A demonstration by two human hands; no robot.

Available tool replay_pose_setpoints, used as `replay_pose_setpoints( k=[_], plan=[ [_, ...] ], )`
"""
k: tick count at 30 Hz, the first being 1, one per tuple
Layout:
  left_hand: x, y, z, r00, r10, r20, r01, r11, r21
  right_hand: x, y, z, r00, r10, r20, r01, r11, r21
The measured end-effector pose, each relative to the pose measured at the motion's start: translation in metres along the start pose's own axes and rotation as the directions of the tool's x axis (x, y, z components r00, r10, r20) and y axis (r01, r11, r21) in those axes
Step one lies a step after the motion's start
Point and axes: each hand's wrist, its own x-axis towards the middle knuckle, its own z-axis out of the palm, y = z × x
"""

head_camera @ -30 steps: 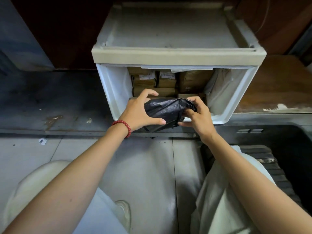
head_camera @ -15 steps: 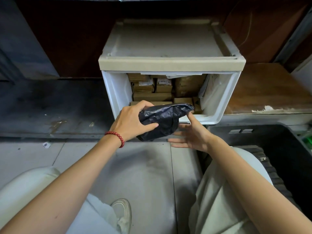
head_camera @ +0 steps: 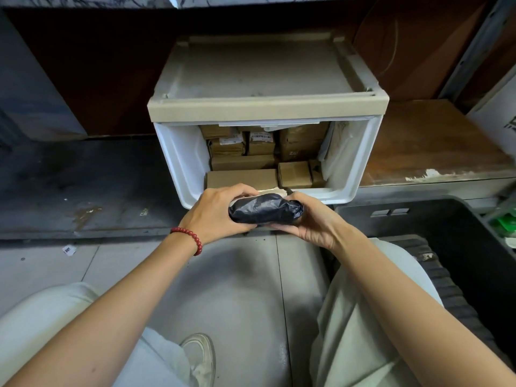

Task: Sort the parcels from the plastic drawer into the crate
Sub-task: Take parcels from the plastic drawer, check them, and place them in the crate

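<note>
A black plastic-wrapped parcel [head_camera: 265, 212] is held just in front of the open white plastic drawer [head_camera: 181, 163]. My left hand [head_camera: 215, 212], with a red bead bracelet on the wrist, grips its left end. From below and the right, my right hand [head_camera: 312, 222] cups and grips the other end. Inside the drawer lie several brown cardboard parcels [head_camera: 243, 178]. The dark plastic crate [head_camera: 460, 247] stands on the floor to the right.
The drawer sits in a beige housing [head_camera: 265, 107] on a low dark ledge [head_camera: 83, 185]. A brown wooden board [head_camera: 432, 152] lies to its right. My knees and a white shoe [head_camera: 201, 356] are over the grey tiled floor [head_camera: 237, 289].
The parcel has been turned level and drawn slightly out of the drawer. My right hand, open beneath it half a second ago, now grips its right end.
</note>
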Motion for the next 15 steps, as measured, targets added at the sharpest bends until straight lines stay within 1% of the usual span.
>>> replay_pose_setpoints(
  k=[3, 5, 8, 10, 13, 15],
  plan=[
    [0.002, -0.003, 0.003, 0.999, -0.007, 0.033, 0.007, 1.000, -0.008, 0.003, 0.001, 0.000, 0.997, -0.072, -0.039, 0.072, 0.997, -0.020],
    [0.003, -0.002, 0.005, 0.997, -0.052, 0.063, 0.053, 0.998, -0.020, 0.009, 0.001, -0.002, 0.986, -0.152, -0.071, 0.148, 0.987, -0.055],
    [0.004, -0.003, 0.007, 0.982, -0.137, 0.126, 0.139, 0.990, -0.008, 0.013, 0.002, -0.006, 0.966, -0.223, -0.130, 0.212, 0.973, -0.095],
    [0.005, -0.007, 0.009, 0.962, -0.232, 0.145, 0.235, 0.972, -0.004, 0.012, 0.002, -0.005, 0.963, -0.247, -0.104, 0.231, 0.962, -0.143],
    [0.007, -0.011, 0.011, 0.914, -0.379, 0.146, 0.393, 0.916, -0.084, 0.011, 0.002, -0.003, 0.965, -0.260, -0.028, 0.249, 0.947, -0.205],
    [0.008, -0.012, 0.012, 0.898, -0.411, 0.157, 0.434, 0.888, -0.155, 0.010, 0.002, -0.003, 0.960, -0.280, 0.019, 0.276, 0.930, -0.241]
  ],
)
